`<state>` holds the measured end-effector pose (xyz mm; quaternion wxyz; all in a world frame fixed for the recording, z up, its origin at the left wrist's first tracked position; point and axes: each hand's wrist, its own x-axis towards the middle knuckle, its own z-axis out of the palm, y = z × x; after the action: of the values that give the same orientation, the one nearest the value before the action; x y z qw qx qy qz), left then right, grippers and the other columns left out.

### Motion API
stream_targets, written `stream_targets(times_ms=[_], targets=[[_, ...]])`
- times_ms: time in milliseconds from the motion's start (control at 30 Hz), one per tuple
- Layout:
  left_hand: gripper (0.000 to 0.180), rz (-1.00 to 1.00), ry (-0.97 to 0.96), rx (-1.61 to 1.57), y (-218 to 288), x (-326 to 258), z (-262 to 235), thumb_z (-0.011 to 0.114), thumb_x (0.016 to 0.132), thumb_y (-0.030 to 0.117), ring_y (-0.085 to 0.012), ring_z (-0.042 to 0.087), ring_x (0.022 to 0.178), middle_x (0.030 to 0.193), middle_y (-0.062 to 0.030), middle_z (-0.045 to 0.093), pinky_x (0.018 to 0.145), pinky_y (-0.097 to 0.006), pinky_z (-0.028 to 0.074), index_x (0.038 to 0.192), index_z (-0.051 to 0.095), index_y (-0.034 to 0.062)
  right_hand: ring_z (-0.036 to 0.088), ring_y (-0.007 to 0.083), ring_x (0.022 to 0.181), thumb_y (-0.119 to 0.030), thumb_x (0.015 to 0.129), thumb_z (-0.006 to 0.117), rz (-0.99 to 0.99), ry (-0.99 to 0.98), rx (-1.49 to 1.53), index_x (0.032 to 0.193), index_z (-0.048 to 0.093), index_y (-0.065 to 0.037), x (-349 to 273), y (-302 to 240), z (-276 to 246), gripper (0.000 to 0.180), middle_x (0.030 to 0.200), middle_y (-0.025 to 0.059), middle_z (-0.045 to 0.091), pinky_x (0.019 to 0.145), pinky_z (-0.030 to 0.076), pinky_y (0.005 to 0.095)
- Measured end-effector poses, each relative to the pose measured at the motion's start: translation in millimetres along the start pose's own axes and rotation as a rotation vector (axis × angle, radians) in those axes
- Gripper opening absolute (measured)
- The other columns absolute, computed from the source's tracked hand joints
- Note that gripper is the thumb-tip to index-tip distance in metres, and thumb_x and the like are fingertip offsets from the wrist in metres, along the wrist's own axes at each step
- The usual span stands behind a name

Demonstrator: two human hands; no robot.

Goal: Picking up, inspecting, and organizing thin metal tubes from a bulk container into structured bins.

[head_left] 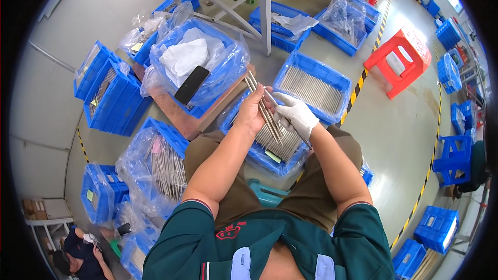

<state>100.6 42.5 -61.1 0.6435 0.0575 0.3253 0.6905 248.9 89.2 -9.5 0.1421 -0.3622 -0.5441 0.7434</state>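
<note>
My bare left hand (253, 110) is closed round several thin metal rods (269, 120), which slant down to the right. My right hand (294, 115), in a white glove, grips a single metal rod (303, 138) that passes under its fingers and points toward my right knee. The two hands are close together above a blue bin (299, 165) lined with clear plastic. Rows of similar rods (275, 148) lie in that bin, with a pale yellow slip (273, 156) on top. Just beyond, a second blue bin (344, 84) holds a neat row of rods (313, 89).
A black phone (192, 85) and white cloth (184, 58) lie on a lined blue bin (228, 46) at left. Another bin (174, 136) of loose rods stands by my left thigh. A red stool (402, 62) is at right; a metal table leg (265, 13) stands ahead.
</note>
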Motion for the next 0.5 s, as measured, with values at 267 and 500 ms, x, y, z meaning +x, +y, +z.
stream_targets(times_ms=[267, 500], targets=[[0.021, -0.171, -0.091, 0.265, -17, 1, -3, 0.053, 0.091, 0.028, -0.0143, 0.054, 0.055, 0.064, 0.0005, 0.054, 0.05, -0.029, 0.045, 0.092, 0.061, 0.0079, 0.051, 0.0111, 0.046, -0.012, 0.087, 0.05, 0.044, 0.054, 0.116, 0.138, 0.032, -0.004, 18, 9, -11, 0.055, 0.068, 0.006, 0.059, 0.037, 0.037, 0.0228], [0.024, -0.076, 0.16, 0.258, -1, 13, -15, 0.055, 0.09, 0.028, -0.0113, 0.045, 0.047, 0.064, 0.0018, 0.047, 0.045, -0.029, 0.041, 0.087, 0.065, 0.0066, 0.059, 0.0177, 0.058, -0.031, 0.09, 0.052, 0.217, -0.065, 0.171, 0.096, 0.061, -0.002, -3, 2, -17, 0.032, 0.077, 0.0101, 0.06, 0.053, 0.052, 0.031]])
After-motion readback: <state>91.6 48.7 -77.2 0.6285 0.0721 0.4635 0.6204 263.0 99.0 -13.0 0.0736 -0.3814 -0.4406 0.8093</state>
